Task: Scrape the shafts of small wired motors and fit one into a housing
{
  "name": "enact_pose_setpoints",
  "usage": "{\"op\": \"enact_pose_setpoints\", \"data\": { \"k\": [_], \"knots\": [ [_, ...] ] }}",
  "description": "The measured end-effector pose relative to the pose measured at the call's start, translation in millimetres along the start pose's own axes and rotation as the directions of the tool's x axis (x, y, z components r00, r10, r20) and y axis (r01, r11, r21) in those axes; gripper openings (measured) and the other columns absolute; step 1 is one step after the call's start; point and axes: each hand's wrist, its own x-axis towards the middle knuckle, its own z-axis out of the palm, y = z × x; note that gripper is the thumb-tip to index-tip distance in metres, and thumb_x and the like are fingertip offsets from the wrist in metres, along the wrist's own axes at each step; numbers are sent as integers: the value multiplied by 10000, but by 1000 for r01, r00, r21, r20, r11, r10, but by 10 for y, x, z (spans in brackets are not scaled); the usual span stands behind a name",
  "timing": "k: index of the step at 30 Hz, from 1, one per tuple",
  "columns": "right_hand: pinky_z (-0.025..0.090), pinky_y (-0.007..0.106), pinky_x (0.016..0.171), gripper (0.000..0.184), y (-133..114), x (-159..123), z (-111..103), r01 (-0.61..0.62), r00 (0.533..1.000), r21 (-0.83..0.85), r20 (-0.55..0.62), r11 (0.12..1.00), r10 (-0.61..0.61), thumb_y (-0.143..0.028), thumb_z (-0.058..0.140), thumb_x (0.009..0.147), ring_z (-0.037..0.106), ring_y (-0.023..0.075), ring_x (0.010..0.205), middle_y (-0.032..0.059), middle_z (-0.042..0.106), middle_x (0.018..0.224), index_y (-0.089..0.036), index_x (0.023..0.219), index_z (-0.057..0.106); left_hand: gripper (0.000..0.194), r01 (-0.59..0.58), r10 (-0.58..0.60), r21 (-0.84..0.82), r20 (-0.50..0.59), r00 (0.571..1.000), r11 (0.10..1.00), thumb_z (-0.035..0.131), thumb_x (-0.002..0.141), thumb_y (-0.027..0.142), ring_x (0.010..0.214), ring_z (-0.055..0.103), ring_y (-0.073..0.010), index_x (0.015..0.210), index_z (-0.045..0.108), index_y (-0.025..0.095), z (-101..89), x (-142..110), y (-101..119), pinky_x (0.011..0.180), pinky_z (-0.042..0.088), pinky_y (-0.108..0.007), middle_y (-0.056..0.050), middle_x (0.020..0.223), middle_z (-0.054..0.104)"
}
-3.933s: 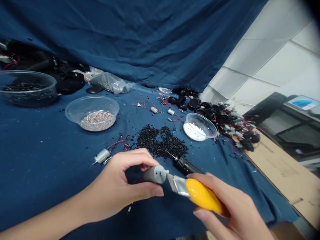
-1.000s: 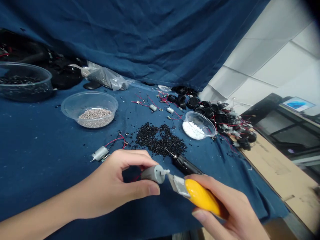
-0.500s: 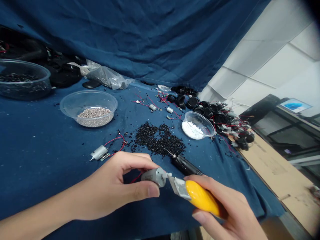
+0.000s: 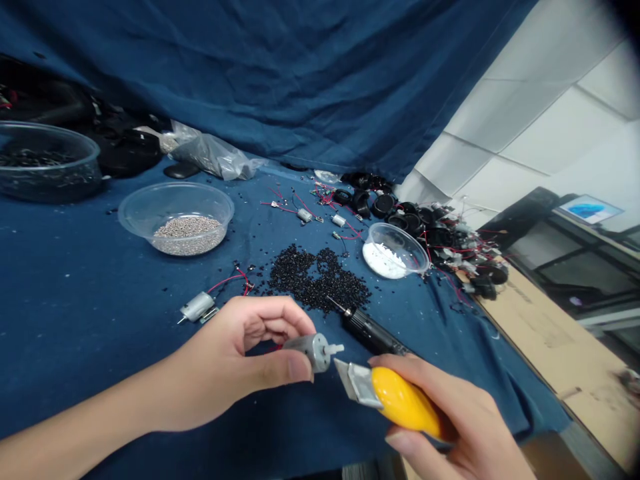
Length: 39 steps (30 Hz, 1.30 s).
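Note:
My left hand (image 4: 235,353) pinches a small silver DC motor (image 4: 311,351) between thumb and fingers, with a short red wire showing behind it. A white plastic piece sits on the motor's shaft. My right hand (image 4: 450,420) grips a yellow-handled utility knife (image 4: 403,400), whose blade (image 4: 356,385) stands just below the white piece, a small gap apart. A black-handled screwdriver (image 4: 369,332) lies on the blue cloth just behind the knife. A second motor with red wires (image 4: 197,307) lies left of my left hand.
A pile of black plastic pellets (image 4: 320,280) lies ahead on the blue cloth (image 4: 90,267). Clear bowls hold grey granules (image 4: 176,227), white pieces (image 4: 395,250) and black bits (image 4: 45,163). Black parts with red wires (image 4: 440,237) are heaped at the right, beside a cardboard sheet (image 4: 545,353).
The knife blade has drawn back from the motor's white shaft piece, which it touched half a second ago. The motor has turned slightly in my left hand, and the view has shifted little.

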Motion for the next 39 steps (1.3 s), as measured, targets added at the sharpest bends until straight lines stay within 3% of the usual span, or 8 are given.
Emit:
{"op": "enact_pose_setpoints", "data": {
  "k": [4, 10, 20, 31, 39],
  "knots": [
    [602, 182, 615, 378, -24, 32, -5, 10, 1000, 7, 2, 1000, -10, -599, 497, 936, 759, 149, 721, -29, 785, 908, -271, 1029, 660, 335, 43, -46, -116, -21, 999, 992, 795, 752, 459, 734, 608, -98, 886, 697, 168, 40, -18, 9, 666, 429, -161, 20, 767, 704],
    [607, 201, 603, 383, -3, 9, 15, 5, 1000, -11, 4, 1000, -5, -596, 496, 936, 759, 161, 719, -20, 785, 914, -266, 1035, 666, 401, 45, -43, -123, 18, 999, 991, 762, 747, 528, 716, 617, -110, 883, 703, 156, 49, -19, 1, 686, 444, -184, 3, 748, 705],
    [609, 203, 600, 387, -23, 36, 0, -3, 1000, 14, 1, 1000, 3, -594, 521, 925, 762, 170, 712, -8, 787, 896, -252, 997, 689, 355, 60, -48, -130, 88, 995, 990, 722, 819, 493, 736, 609, -113, 931, 679, 159, -9, -6, -55, 703, 450, -193, -3, 776, 693],
    [613, 210, 596, 406, 0, -7, 17, -29, 1000, -22, -12, 999, 28, -619, 512, 916, 763, 173, 719, -12, 787, 901, -269, 1010, 694, 353, 64, -54, -159, 63, 997, 985, 734, 810, 476, 720, 604, -100, 924, 691, 145, 23, -21, -7, 697, 443, -179, 1, 761, 693],
    [603, 179, 599, 421, -47, 9, 28, -45, 999, 41, -20, 998, 46, -614, 529, 912, 761, 168, 694, 10, 791, 876, -241, 967, 715, 372, 52, -47, -138, 43, 998, 989, 762, 768, 504, 714, 597, -100, 891, 685, 161, 40, -26, -26, 679, 428, -186, 12, 758, 696]
  ]
}}
